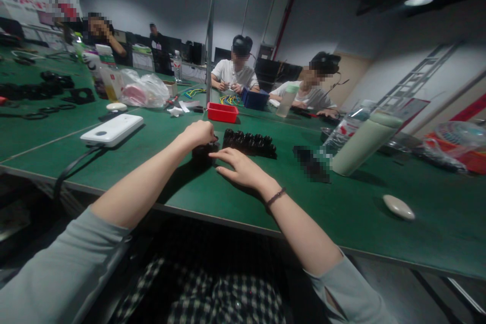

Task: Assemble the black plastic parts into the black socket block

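Note:
My left hand (199, 133) is closed in a fist-like grip on top of a black part (202, 154) on the green table. A small dark tip shows beside its fingers, but what they hold is mostly hidden. My right hand (239, 166), with a dark band at the wrist, reaches in from the other side. Its fingers are stretched out, the thumb apart, and the fingertips rest at the right edge of the same black part. Just beyond both hands stands a block of several black, ridged parts (248, 143) in rows.
A white power bank (112, 130) with a cable lies left. A red tray (223, 113) and a blue bin (255, 98) stand ahead. To the right are a pale green bottle (366, 144), a water bottle (347, 124) and a white oval object (398, 207). People sit opposite.

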Demonstrator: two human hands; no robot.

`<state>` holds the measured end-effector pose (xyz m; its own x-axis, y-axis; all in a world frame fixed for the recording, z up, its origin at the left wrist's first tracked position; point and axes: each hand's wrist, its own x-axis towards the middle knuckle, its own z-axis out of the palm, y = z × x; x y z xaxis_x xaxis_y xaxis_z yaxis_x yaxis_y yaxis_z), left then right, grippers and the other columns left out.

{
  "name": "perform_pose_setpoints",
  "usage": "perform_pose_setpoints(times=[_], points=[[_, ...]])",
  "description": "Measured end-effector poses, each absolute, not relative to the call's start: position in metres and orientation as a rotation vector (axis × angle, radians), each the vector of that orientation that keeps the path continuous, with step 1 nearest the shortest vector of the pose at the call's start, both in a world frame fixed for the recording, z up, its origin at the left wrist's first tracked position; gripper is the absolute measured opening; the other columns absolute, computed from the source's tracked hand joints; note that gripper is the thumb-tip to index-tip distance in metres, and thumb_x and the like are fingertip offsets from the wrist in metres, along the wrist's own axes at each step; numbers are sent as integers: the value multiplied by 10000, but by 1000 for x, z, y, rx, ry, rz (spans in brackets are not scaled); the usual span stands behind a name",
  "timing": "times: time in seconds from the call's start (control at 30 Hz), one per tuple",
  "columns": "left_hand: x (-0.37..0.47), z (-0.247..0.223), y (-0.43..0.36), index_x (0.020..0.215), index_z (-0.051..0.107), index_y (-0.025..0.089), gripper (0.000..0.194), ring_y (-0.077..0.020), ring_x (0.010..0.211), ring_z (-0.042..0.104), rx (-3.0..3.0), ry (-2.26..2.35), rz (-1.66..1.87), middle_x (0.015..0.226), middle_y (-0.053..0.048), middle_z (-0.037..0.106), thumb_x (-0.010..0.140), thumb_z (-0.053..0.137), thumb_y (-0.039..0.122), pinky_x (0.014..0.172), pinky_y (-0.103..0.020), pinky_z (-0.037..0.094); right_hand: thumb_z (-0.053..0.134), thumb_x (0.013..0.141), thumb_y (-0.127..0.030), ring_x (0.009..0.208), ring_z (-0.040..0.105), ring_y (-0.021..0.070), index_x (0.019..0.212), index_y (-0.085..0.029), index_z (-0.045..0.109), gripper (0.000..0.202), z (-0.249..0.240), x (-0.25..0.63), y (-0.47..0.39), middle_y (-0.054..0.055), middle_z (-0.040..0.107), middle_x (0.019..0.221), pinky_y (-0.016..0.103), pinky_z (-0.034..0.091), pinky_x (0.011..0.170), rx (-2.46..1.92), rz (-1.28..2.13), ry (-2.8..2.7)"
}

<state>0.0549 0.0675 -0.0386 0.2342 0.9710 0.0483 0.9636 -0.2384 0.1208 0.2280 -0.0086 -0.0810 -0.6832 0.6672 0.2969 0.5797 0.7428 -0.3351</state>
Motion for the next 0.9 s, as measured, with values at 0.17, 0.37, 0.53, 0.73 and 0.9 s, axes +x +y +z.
perform_pose_setpoints(times=[0.17, 0.37, 0.53, 0.73, 0.9], points=[[55, -40, 69, 1021, 721, 212, 269, -261, 967, 684, 2431, 1904, 203, 940, -108, 743, 840, 619, 383, 784, -282, 499, 596, 911, -197, 1140, 568, 208, 1303, -224, 580, 393, -81, 228, -9, 96, 609, 1208, 403, 447, 1030, -951, 312, -2519], [57, -42, 70, 1024, 715, 210, 266, -264, 1019, 671, 2464, 1868, 205, 1053, -114, 731, 853, 605, 382, 800, -275, 498, 621, 897, -200, 1127, 579, 223, 1264, -141, 594, 372, -79, 228, -10, 132, 636, 1183, 401, 453, 1017, -972, 288, -2507], [58, -44, 72, 1024, 713, 173, 267, -275, 1016, 669, 2497, 1797, 302, 1043, -128, 730, 865, 607, 358, 801, -296, 494, 637, 888, -202, 1136, 584, 216, 1236, -159, 605, 352, -80, 231, -9, 117, 639, 1184, 394, 451, 1022, -978, 276, -2486], [59, -45, 74, 996, 713, 183, 243, -250, 982, 677, 2494, 1768, 383, 1028, -107, 736, 867, 609, 360, 783, -279, 491, 641, 883, -204, 1130, 593, 217, 1219, -178, 610, 338, -81, 232, -8, 107, 645, 1178, 400, 460, 1013, -993, 266, -2471], [60, -46, 74, 980, 714, 180, 232, -249, 980, 676, 2492, 1742, 447, 1014, -108, 737, 865, 609, 351, 787, -289, 488, 646, 875, -191, 1106, 602, 215, 1212, -178, 616, 339, -82, 233, -7, 111, 655, 1159, 411, 465, 1005, -984, 274, -2460]])
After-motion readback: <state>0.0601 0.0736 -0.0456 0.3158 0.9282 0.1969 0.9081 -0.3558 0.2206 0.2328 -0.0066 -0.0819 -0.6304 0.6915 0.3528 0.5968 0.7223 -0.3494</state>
